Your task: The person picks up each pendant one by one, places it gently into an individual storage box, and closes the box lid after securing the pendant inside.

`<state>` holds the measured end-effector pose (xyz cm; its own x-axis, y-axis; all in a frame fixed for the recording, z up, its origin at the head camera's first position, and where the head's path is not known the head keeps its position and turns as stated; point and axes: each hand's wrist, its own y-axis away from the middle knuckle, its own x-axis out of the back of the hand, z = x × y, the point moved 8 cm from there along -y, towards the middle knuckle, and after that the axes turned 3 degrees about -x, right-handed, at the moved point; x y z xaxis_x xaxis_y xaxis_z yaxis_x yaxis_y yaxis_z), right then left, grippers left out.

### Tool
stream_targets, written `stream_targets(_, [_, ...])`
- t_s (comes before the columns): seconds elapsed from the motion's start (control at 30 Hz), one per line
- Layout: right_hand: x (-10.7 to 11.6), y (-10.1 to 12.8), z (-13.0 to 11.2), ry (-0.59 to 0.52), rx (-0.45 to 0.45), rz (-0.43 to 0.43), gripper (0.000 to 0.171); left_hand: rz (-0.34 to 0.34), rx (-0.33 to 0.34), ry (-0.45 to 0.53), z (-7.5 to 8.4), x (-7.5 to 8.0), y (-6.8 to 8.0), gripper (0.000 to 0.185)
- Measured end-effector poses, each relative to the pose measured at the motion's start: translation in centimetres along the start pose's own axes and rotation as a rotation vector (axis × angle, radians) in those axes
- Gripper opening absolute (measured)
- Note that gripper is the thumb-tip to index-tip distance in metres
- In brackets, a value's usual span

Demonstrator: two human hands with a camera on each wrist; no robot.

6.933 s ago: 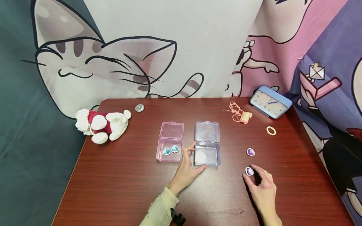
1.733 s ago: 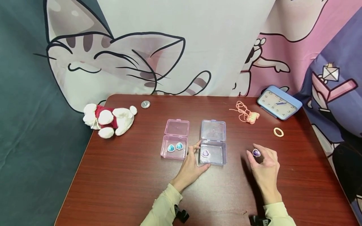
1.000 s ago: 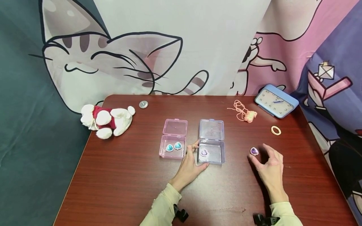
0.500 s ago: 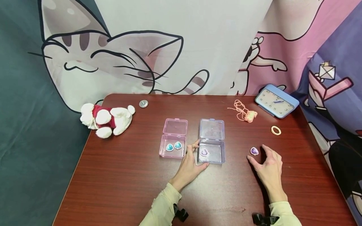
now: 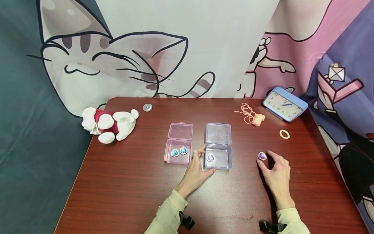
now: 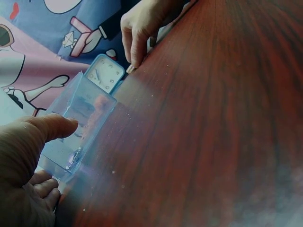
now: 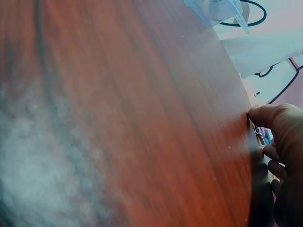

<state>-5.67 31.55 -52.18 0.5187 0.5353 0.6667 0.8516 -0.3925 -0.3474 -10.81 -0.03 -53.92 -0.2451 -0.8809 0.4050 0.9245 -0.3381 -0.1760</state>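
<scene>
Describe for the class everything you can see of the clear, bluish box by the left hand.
The box is see-through, faintly blue-violet, and looks like plastic. It has straight walls and a hinged lid, swung open away from the person. It stands on the table, right of the pink box. One purple stone with a pale rim lies inside, toward the left. The left hand holds it, thumb at the near side, fingers at the left.

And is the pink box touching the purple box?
Apart: the head view shows a strip of brown table between the pink box and purple box, with the left hand partly in the gap.
</scene>
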Motion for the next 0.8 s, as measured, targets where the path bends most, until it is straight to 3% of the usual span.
stream_targets(0.27, [-0.01, 0.02, -0.33, -0.016, 0.006, 0.012, 0.042, 0.001, -0.005, 0.009, 0.06, 0.04, 0.02, 0.072])
stream_targets(0.8, [-0.18, -0.34, -0.47, -0.008, 0.025, 0.031, 0.035, 0.003, -0.022, 0.006, 0.19, 0.11, 0.01, 0.072])
